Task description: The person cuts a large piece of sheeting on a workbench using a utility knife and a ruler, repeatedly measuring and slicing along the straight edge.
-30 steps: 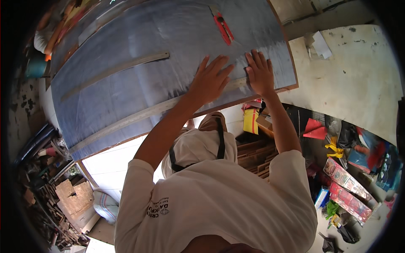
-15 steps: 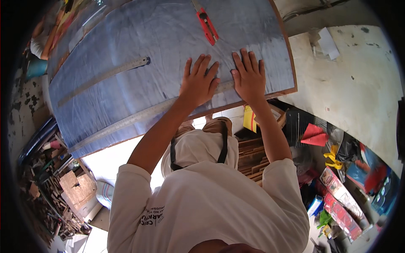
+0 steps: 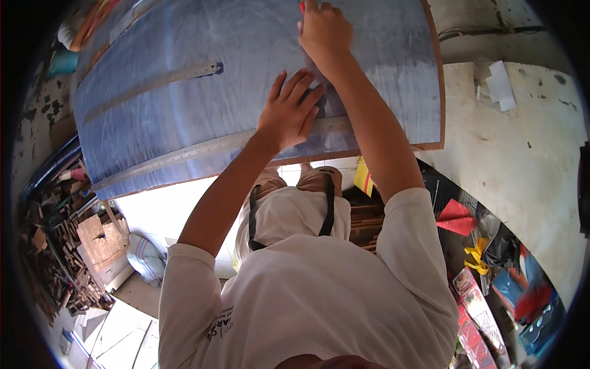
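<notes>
Currently logged, my view: blue-filmed board across the counter, uncut as far as I see. Left hand, released and flat, pins the long steel ruler. Right hand, at twelve o'clock, grasps a red tool.

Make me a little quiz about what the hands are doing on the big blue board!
1. True or false: the left hand lies flat, fingers spread, by the long metal ruler near the front edge of the blue board.
2. What does the right hand close on? A) a red tool B) a paintbrush C) a cup
3. How many metal rulers lie on the board?

Key
1. True.
2. A: a bit of red tool peeks out above the fingers at the far edge.
3. Two: the long one and a shorter ruler farther back.
</notes>
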Demonstrator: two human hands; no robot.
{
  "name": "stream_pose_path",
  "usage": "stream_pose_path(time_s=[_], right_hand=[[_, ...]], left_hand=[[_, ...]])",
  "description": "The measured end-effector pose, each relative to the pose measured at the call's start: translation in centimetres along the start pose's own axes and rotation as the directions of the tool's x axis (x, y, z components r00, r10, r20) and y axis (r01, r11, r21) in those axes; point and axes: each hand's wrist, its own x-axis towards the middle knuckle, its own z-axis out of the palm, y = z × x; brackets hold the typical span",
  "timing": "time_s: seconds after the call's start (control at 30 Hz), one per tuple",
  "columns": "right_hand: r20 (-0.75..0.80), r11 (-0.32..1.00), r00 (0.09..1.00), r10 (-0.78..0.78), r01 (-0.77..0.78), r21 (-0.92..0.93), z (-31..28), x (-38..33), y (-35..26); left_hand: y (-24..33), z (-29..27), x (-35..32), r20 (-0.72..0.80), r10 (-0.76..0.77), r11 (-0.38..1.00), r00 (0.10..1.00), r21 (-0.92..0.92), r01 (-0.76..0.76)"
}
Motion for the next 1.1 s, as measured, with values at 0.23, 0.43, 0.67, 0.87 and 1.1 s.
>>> stream_pose_path(time_s=[0.23,0.43,0.67,0.87,1.1], right_hand=[[0.081,0.943,0.984,0.159,-0.176,0.284,1.4,-0.4,2.3],[0.409,0.621,0.848,0.336,-0.526,0.581,-13.5,-15.3,2.0],[0.572,0.895,0.813,0.109,-0.331,0.3,-15.5,-27.9,-1.3],[0.56,0.913,0.815,0.15,-0.332,0.239,-14.1,-28.8,-2.8],[0.574,0.918,0.804,0.154,-0.332,0.219,-14.0,-29.2,-3.3]], left_hand=[[0.0,0.0,-0.2,-0.017,-0.003,1.0,1.0,-0.026,0.003],[0.5,-0.3,0.1,-0.027,-0.009,0.995,1.0,-0.098,0.006],[0.1,-0.1,0.0,0.012,-0.021,0.998,1.0,-0.064,0.022],[-0.1,0.2,0.0,0.015,-0.01,0.999,1.0,-0.051,0.011],[0.0,0.1,-0.1,-0.018,0.002,0.999,1.0,-0.052,-0.003]])
